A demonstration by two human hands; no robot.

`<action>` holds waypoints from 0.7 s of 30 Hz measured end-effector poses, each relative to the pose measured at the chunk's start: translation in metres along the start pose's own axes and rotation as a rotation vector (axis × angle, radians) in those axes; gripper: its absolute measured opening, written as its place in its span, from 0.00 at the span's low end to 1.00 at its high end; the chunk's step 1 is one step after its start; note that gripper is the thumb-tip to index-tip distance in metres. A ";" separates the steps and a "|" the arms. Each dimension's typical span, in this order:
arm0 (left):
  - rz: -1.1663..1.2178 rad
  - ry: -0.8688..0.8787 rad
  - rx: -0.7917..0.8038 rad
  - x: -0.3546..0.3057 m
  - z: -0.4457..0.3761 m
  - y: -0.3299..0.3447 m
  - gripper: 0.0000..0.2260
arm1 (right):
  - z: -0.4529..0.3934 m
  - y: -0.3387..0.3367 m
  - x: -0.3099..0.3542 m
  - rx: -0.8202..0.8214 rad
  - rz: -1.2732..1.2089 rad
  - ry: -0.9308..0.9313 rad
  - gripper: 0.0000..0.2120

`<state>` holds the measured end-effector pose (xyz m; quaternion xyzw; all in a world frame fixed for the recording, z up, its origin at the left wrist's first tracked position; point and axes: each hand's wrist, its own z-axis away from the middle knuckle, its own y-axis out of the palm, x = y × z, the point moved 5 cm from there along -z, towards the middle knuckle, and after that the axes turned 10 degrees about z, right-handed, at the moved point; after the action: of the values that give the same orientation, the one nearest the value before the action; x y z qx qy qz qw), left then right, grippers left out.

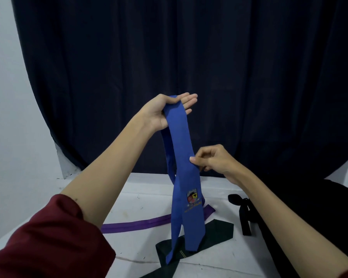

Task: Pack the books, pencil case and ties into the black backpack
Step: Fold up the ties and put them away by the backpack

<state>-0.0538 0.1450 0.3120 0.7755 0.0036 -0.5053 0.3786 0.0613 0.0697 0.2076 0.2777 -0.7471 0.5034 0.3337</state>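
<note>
Left hand (165,111) raised, thumb clamping folded blue tie (182,157), fingers straight; right hand (211,158) pinches its edge.

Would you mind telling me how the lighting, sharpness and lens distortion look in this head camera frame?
Head view: dim and soft, no glare; the dark curtain loses nearly all fold detail. Wide-angle bowing curves the curtain's edges against the white wall. The blue tie and its crest read fairly sharp, but the black tie blends into the dark mass at far right, which cannot be identified.
</note>
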 end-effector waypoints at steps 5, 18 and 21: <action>0.005 0.012 0.027 -0.002 -0.001 0.009 0.18 | 0.005 0.013 -0.011 0.146 0.052 0.045 0.08; 0.047 0.077 0.030 -0.007 -0.005 0.007 0.25 | -0.012 0.001 0.033 -0.136 -0.423 -0.067 0.06; 0.090 -0.065 0.051 0.020 0.001 -0.009 0.37 | -0.017 -0.009 0.044 -0.251 -0.421 -0.049 0.07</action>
<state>-0.0477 0.1430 0.2908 0.7674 -0.0565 -0.5128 0.3807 0.0446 0.0792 0.2517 0.3957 -0.7374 0.3192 0.4448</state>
